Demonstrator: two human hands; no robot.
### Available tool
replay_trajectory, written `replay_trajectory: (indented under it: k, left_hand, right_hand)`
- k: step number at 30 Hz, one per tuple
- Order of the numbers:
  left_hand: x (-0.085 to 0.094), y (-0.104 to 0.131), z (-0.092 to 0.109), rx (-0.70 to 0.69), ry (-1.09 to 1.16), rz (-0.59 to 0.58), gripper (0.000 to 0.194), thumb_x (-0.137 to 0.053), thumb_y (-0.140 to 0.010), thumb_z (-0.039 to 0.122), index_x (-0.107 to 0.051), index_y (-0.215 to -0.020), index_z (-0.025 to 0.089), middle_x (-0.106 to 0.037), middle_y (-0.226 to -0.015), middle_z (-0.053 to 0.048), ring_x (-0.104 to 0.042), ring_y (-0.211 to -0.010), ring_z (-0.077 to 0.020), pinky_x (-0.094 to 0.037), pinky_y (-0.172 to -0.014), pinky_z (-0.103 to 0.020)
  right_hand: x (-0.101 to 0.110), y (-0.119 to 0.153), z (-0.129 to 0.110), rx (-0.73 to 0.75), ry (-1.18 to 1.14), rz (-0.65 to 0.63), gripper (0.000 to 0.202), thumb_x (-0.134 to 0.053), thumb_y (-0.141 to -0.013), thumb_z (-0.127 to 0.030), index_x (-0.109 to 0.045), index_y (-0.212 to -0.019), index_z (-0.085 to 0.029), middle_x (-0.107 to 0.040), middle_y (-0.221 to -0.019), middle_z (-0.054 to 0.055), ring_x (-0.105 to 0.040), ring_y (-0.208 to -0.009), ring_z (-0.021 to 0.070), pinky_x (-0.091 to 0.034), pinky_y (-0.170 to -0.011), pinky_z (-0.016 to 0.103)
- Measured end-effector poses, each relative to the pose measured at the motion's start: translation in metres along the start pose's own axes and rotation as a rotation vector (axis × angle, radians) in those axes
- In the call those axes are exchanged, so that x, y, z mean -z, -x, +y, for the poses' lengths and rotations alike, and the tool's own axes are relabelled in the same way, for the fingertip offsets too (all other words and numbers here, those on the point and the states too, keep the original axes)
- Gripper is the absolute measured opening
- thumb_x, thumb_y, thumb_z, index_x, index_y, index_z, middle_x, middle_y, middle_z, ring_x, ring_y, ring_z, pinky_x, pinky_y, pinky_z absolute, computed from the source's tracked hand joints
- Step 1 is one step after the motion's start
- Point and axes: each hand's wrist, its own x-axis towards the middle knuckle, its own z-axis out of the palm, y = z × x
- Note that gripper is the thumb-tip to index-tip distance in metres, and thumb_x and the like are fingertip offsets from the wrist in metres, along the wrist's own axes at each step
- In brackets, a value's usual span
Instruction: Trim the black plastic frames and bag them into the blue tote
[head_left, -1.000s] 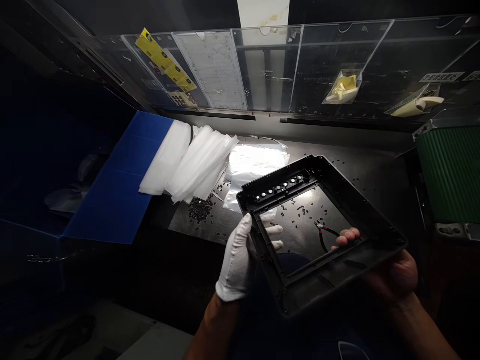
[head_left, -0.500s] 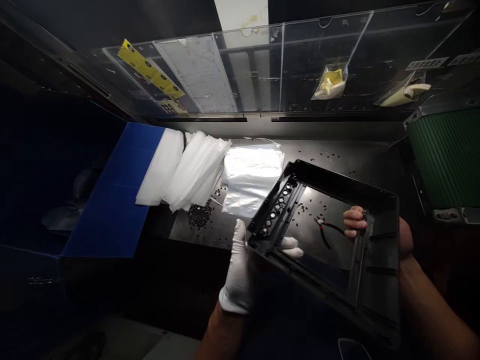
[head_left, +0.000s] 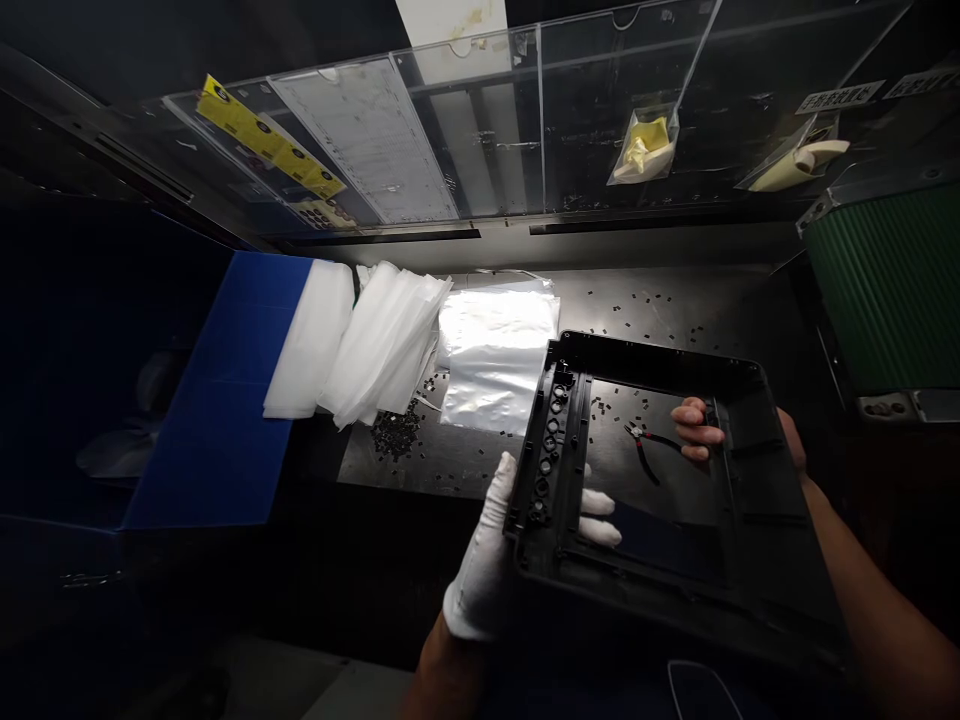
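A black plastic housing frame with a large rectangular opening is held up between both hands, tilted, above the near edge of the bench. My left hand, in a white glove, grips its left side; the thumb lies outside and fingertips show through the opening. Bare, my right hand curls round the right side, fingers coming through the opening. A row of small round holes runs along the frame's left bar. Through the opening I see cutting pliers with black and red handles lying on the bench.
Silvery plastic bags and white foam sleeves lie on the metal bench. Small black pieces are heaped at a pile and scattered about. A blue board stands left, a green ribbed surface right. Clear pockets line the back.
The frame has turned slightly in my hands, its left side now lower and more upright in view. Both hands keep hold of it. The whole view has shifted a little.
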Motion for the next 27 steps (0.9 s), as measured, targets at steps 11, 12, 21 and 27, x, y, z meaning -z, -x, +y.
replay_trajectory:
  k: [11,12,21,27]
  left_hand:
    - [0.0,0.002,-0.003,-0.002,-0.082,-0.016,0.083,-0.032,-0.101,0.07,-0.062,-0.137,0.002,-0.074,-0.117,-0.028,-0.077,-0.095,-0.0319,-0.058,-0.089,-0.045]
    - [0.0,0.002,-0.003,0.001,-0.083,-0.019,0.083,-0.032,-0.101,0.071,-0.062,-0.138,0.002,-0.074,-0.117,-0.028,-0.077,-0.094,-0.0319,-0.058,-0.089,-0.045]
    - [0.009,0.007,-0.003,0.044,-0.035,-0.049,0.079,-0.035,-0.101,0.07,-0.062,-0.138,0.006,-0.073,-0.122,-0.026,-0.077,-0.095,-0.0319,-0.06,-0.086,-0.045]
    - [0.018,0.006,0.001,0.055,0.024,-0.038,0.075,-0.042,-0.1,0.068,-0.061,-0.14,0.008,-0.072,-0.124,-0.026,-0.076,-0.097,-0.0331,-0.062,-0.083,-0.044]
  right_hand:
    - [0.015,0.001,-0.008,0.007,0.016,-0.088,0.03,-0.05,-0.085,-0.035,-0.07,-0.089,-0.012,-0.057,-0.085,0.007,-0.053,-0.057,0.0126,-0.058,-0.057,0.031]
    - [0.016,0.0,-0.008,0.006,0.014,-0.092,0.031,-0.05,-0.085,-0.035,-0.07,-0.09,-0.011,-0.058,-0.086,0.008,-0.053,-0.058,0.0122,-0.058,-0.057,0.031]
    - [0.012,0.001,-0.003,-0.054,0.006,-0.151,0.043,-0.042,-0.095,-0.038,-0.073,-0.092,-0.008,-0.062,-0.088,0.011,-0.056,-0.058,0.0128,-0.058,-0.057,0.029]
    - [0.008,-0.007,0.013,-0.136,0.031,-0.176,0.058,-0.031,-0.102,-0.047,-0.071,-0.091,-0.007,-0.064,-0.087,0.012,-0.055,-0.057,0.0129,-0.058,-0.053,0.028]
